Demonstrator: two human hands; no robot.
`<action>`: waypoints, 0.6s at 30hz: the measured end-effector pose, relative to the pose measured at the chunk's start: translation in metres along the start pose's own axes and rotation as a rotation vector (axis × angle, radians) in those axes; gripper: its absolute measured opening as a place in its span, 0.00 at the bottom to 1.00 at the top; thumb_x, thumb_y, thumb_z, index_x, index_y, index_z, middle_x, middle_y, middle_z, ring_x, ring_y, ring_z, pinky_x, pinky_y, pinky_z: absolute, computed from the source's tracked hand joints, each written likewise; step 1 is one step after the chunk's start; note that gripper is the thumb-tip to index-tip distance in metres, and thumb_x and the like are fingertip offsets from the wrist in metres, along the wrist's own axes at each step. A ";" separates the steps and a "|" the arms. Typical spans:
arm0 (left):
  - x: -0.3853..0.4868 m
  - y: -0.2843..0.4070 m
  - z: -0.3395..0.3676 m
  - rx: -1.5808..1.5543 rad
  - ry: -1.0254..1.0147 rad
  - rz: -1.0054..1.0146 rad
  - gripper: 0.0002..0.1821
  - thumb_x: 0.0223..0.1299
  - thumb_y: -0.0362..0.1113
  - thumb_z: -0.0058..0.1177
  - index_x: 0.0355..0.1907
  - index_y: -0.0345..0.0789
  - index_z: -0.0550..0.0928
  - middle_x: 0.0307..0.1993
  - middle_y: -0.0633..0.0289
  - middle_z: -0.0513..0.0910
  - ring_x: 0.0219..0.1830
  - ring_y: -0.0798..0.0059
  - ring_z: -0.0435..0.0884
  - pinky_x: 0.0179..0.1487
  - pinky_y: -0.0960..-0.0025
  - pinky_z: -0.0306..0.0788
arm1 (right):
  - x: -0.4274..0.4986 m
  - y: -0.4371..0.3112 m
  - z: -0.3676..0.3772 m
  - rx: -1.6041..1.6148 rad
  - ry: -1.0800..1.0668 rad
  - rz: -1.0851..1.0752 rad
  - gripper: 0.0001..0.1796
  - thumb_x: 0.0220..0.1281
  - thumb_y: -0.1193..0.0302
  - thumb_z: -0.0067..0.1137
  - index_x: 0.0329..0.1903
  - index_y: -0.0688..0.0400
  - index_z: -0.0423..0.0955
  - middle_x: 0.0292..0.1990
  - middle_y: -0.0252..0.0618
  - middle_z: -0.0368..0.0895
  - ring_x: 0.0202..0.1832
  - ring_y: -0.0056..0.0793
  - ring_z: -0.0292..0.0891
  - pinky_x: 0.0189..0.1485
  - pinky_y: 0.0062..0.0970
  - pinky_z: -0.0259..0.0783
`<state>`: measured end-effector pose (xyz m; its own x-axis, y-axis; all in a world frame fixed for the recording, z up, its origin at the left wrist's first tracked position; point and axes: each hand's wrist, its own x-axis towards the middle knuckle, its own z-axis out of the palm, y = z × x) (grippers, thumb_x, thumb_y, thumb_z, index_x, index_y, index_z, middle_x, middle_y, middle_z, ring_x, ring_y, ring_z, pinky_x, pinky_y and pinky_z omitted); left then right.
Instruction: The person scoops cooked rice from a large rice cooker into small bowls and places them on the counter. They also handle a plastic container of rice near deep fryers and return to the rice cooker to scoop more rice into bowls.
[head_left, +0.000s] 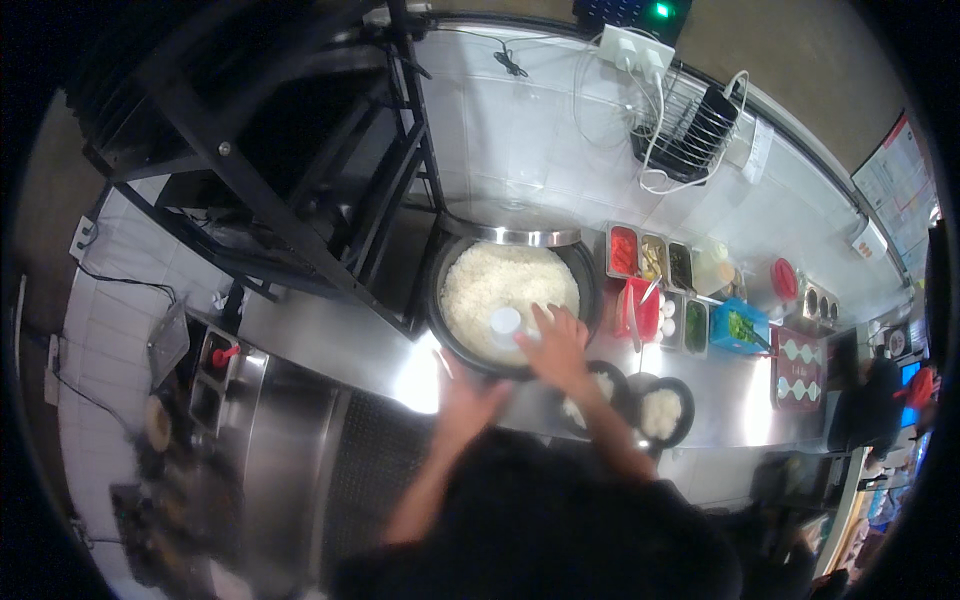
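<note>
A large round pot of cooked white rice (491, 274) stands before me, dark-rimmed (437, 319), with a glass lid (525, 237) with a metal rim behind the rice. A small white round utensil (505, 320) lies on the rice. My right hand (556, 341) reaches over the pot's right front, fingers spread, close to that utensil; whether it grips it is unclear. At the front rim is my left hand (466, 405), blurred, thumb and fingers apart, with nothing visible in it. A black bowl of rice (661, 412) sits to the right; another black bowl (616, 375) is partly behind my right forearm.
Metal ingredient tubs (622, 251) line the wall side, with a red container (637, 307), white eggs (666, 319) and a blue box of greens (741, 328). A black metal rack (300, 217) rises on the left. Farther right lies a patterned red tray (798, 367).
</note>
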<state>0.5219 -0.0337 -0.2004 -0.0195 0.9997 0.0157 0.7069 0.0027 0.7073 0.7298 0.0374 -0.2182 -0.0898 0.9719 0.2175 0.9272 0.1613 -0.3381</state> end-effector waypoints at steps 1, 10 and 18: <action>0.011 -0.013 0.010 0.003 -0.084 0.019 0.80 0.50 0.71 0.71 0.80 0.19 0.34 0.77 0.14 0.34 0.81 0.21 0.37 0.81 0.32 0.40 | -0.009 0.001 -0.004 0.069 0.012 0.043 0.38 0.73 0.44 0.54 0.75 0.56 0.68 0.68 0.55 0.70 0.73 0.57 0.60 0.73 0.57 0.52; 0.040 -0.045 0.038 0.189 -0.006 0.192 0.88 0.40 0.83 0.66 0.80 0.21 0.30 0.79 0.21 0.25 0.83 0.27 0.26 0.73 0.15 0.34 | -0.137 -0.007 -0.046 0.141 0.334 0.522 0.28 0.69 0.56 0.67 0.65 0.57 0.76 0.59 0.48 0.79 0.63 0.49 0.72 0.68 0.49 0.62; 0.091 -0.112 0.062 0.348 -0.017 0.223 0.83 0.41 0.76 0.72 0.83 0.26 0.38 0.81 0.26 0.33 0.85 0.34 0.33 0.71 0.15 0.44 | -0.352 -0.027 -0.017 -0.082 0.495 1.128 0.20 0.72 0.57 0.62 0.51 0.61 0.85 0.66 0.47 0.80 0.68 0.50 0.71 0.70 0.48 0.67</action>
<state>0.4851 0.0585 -0.3217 0.1711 0.9770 0.1276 0.8893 -0.2089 0.4069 0.7429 -0.3116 -0.2700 0.9058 0.3880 0.1703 0.4182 -0.7540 -0.5066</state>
